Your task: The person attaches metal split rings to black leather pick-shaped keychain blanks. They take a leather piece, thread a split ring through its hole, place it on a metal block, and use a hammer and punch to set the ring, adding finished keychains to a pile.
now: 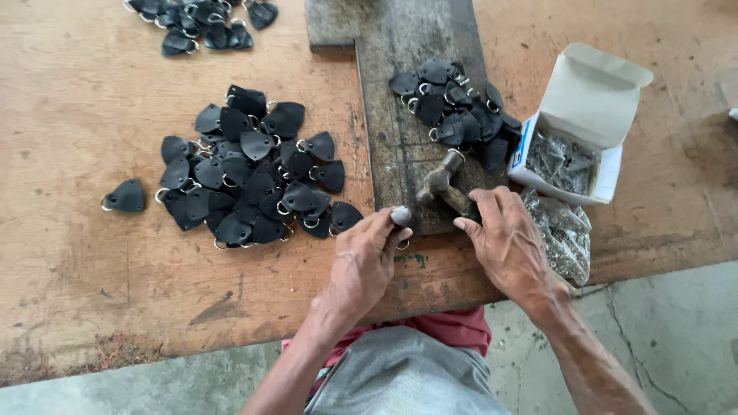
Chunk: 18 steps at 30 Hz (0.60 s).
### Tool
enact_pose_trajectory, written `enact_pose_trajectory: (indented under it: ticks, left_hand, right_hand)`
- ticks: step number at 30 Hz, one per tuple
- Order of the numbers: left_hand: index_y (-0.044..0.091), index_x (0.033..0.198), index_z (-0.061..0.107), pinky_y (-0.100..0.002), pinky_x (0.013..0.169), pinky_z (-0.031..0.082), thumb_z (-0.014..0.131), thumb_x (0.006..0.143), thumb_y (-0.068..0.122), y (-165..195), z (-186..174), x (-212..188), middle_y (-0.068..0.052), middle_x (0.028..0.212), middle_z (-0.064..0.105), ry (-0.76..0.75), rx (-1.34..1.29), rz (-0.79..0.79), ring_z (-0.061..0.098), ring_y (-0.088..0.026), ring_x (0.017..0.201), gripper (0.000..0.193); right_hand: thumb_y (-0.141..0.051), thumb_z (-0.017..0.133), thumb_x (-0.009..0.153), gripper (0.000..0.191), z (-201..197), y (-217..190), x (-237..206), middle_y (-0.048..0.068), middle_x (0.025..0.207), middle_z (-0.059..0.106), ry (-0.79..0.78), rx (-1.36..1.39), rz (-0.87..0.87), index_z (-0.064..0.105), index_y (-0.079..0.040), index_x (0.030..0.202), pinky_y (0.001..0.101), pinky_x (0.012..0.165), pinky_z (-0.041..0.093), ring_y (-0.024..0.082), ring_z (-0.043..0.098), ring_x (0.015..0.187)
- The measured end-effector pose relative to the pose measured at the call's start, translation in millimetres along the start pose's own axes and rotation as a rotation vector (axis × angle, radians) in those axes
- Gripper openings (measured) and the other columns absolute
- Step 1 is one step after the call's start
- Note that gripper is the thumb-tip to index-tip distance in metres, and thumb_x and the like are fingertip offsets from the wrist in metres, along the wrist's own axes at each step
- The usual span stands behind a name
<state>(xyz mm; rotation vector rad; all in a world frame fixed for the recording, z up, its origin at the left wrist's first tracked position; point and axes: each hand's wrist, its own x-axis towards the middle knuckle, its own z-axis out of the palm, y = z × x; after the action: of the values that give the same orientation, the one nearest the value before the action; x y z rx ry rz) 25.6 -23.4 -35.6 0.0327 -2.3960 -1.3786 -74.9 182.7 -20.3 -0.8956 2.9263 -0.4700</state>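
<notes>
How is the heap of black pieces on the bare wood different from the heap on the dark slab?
The heap on the bare wood is larger and spread wide; the heap on the dark slab is smaller and tighter, beside the open white box. Both hold black shield-shaped leather pieces with metal rings.

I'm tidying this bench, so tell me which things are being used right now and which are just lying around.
In use:
left hand pinching a small metal punch with a ring beneath
right hand on the hammer
dark metal slab

Lying about:
big pile of black leather tabs
open white box
clear bag
</notes>
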Motion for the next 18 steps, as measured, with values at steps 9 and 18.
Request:
enact_pose_trajectory:
  ticks: [9, 18]
  left_hand:
    - [-0.003, 0.122, 0.063, -0.041, 0.083, 0.058, 0.067, 0.086, -0.001, -12, 7, -6, -0.020, 0.108, 0.072, 0.052, 0.030, 0.144, 0.071, -0.036, 0.098, 0.036]
    - [0.001, 0.118, 0.066, -0.041, 0.075, 0.057, 0.071, 0.092, 0.007, -5, 9, -1, -0.015, 0.098, 0.072, 0.078, 0.072, 0.152, 0.070, -0.033, 0.090, 0.028]
  right_hand:
    - [-0.043, 0.062, 0.094, 0.040, -41, 4, -7, 0.005, 0.082, 0.056, -0.172, 0.239, 0.205, 0.065, -0.005, 0.107, 0.0373, 0.064, 0.050, 0.018, 0.055, 0.074]
    - [-0.033, 0.052, 0.103, 0.028, -88, 16, -42, 0.004, 0.071, 0.053, -0.143, 0.549, 0.150, 0.064, -0.010, 0.113, 0.0297, 0.042, 0.047, 0.013, 0.048, 0.055]
